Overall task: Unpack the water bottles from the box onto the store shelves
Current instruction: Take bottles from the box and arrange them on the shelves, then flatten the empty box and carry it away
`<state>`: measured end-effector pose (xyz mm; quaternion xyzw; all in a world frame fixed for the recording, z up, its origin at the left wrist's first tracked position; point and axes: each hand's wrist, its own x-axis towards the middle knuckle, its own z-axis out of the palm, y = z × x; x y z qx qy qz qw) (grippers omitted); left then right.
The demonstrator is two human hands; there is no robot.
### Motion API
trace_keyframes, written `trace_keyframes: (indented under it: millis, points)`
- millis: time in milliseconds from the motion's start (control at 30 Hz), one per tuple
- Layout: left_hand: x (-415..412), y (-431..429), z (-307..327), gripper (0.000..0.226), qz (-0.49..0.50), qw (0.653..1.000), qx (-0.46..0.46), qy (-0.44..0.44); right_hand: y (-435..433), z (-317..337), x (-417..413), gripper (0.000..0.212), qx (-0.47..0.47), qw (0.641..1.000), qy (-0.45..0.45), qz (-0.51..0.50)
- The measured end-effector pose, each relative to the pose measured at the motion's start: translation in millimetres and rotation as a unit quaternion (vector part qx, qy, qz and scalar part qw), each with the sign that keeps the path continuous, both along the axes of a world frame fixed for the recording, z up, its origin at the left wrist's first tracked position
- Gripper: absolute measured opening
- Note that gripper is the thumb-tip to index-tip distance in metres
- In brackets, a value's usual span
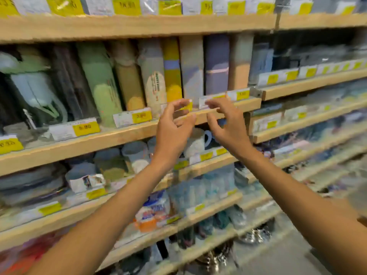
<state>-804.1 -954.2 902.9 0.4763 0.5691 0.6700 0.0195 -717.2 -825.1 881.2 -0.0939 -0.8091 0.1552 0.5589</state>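
A row of tall water bottles stands on the wooden shelf [111, 136]: a green one [99, 82], a tan one [129, 82], a yellow and blue one [172, 70], a grey one [192, 68] and a purple one [216, 64]. My left hand [174, 126] and my right hand [224, 120] hover side by side just in front of the shelf's front edge, below the grey and purple bottles. Both hands hold nothing, with curled fingers spread apart. The box is out of view. The picture is blurred.
Yellow price tags [85, 128] line the shelf fronts. Mugs [196, 141] and cups [135, 153] fill the shelf below. An upper shelf [139, 26] hangs close above the bottles. Lower shelves hold packaged goods [155, 211]. More shelving [313, 82] continues to the right.
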Motion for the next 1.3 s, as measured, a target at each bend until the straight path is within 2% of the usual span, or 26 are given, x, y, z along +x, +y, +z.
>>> trace_keyframes:
  millis: [167,333,467,633,833,933,1067,1233,1300]
  points:
    - [50,55,-77,0.026,-0.07,0.99,-0.119,-0.004,33,-86,63,0.023,-0.106,0.99,-0.068,-0.058]
    - [109,122,-148,0.03,-0.115,0.963,-0.245,-0.006,75,-155,135,0.016,-0.227,0.959,-0.125,-0.118]
    - [170,185,-197,0.036,-0.161,0.934,-0.319,-0.028,116,-209,209,0.018,-0.323,0.913,-0.205,-0.141]
    - [257,254,-254,0.038,-0.204,0.899,-0.382,-0.061,162,-267,304,0.015,-0.426,0.837,-0.31,-0.145]
    - [347,313,-318,0.039,-0.267,0.834,-0.48,-0.054,186,-327,406,0.023,-0.579,0.751,-0.252,-0.193]
    - [385,342,-348,0.041,-0.3,0.795,-0.526,-0.037,194,-352,450,0.025,-0.656,0.697,-0.195,-0.216]
    - [432,391,-393,0.048,-0.36,0.723,-0.589,-0.037,216,-389,498,0.022,-0.709,0.636,-0.148,-0.266]
    - [481,452,-439,0.051,-0.395,0.672,-0.626,-0.017,259,-423,532,0.024,-0.77,0.554,-0.079,-0.307]
    - [506,482,-465,0.05,-0.403,0.638,-0.655,-0.032,284,-447,547,0.023,-0.793,0.513,-0.039,-0.327]
